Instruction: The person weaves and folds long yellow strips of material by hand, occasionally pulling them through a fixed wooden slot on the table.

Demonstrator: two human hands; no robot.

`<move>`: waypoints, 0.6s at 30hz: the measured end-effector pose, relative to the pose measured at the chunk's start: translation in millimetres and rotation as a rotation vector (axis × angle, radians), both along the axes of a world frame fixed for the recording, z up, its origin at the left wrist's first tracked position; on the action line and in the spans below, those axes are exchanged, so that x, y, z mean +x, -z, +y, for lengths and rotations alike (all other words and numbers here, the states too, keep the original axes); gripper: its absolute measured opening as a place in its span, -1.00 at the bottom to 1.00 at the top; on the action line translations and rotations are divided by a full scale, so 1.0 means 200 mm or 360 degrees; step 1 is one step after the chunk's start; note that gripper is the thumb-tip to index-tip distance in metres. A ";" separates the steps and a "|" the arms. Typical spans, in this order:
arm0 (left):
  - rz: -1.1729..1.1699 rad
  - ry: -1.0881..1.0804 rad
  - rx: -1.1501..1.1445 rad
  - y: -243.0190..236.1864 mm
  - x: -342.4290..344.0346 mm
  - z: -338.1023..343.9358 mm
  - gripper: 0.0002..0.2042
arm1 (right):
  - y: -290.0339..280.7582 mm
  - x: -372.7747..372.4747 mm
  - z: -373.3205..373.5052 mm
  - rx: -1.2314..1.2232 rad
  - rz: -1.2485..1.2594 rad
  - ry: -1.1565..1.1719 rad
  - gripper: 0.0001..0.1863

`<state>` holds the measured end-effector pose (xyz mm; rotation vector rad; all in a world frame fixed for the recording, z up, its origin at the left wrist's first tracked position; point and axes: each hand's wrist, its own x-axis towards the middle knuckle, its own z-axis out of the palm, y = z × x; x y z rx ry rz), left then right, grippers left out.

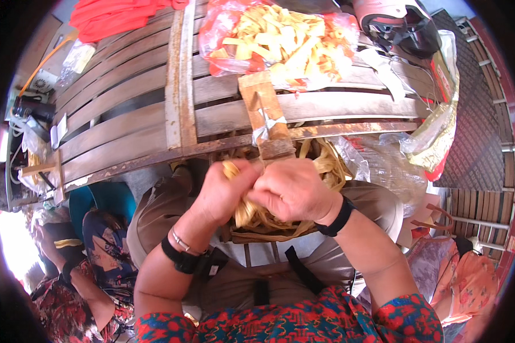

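My left hand (pixel 223 188) is closed around a pale yellow, flat, fibre-like strip (pixel 230 170), which pokes out at the top of the fist. Pressed against it, my right hand (pixel 292 188) is also closed, and its fingers hide whatever is in them. Below the two fists hangs a yellow bunch of strips (pixel 247 214). Just beyond my hands, a narrow wooden board (pixel 264 103) sticks out over the bench edge, with a white tie (pixel 268 127) knotted round it. More yellow strips (pixel 329 163) lie in a container on my lap, partly covered by my hands.
A slatted wooden bench (pixel 126 111) with a rusty metal edge spans the front. On it rest a red plastic bag of yellow strips (pixel 286 37), a helmet (pixel 397 23) and red cloth (pixel 114 17). Clear plastic (pixel 389 168) hangs at right. Another person's arm (pixel 88 291) is at lower left.
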<state>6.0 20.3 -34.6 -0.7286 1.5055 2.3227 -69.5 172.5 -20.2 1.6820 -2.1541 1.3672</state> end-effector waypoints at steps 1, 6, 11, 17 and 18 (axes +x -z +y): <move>0.0157 0.0534 -0.0569 0.03 0.03 0.00 -0.86 | -0.01 0.01 0.02 0.0005 -0.0063 -0.0111 -0.77; 0.0455 0.1189 0.0398 -0.18 0.08 0.00 -0.76 | -0.05 -0.02 0.05 -0.0162 -0.0293 -0.0203 -0.85; 0.1338 0.0494 -0.0945 -0.17 -0.01 0.01 -0.74 | 0.01 -0.01 0.07 0.0259 -0.0990 0.0072 -0.87; 0.1827 0.0463 -0.2072 -0.15 0.02 -0.06 -0.66 | -0.05 0.05 0.05 0.0236 -0.3597 -0.0621 -0.88; 0.1876 0.0378 -0.2075 -0.14 0.02 -0.05 -0.66 | -0.05 0.06 0.06 0.0130 -0.3627 -0.0606 -0.90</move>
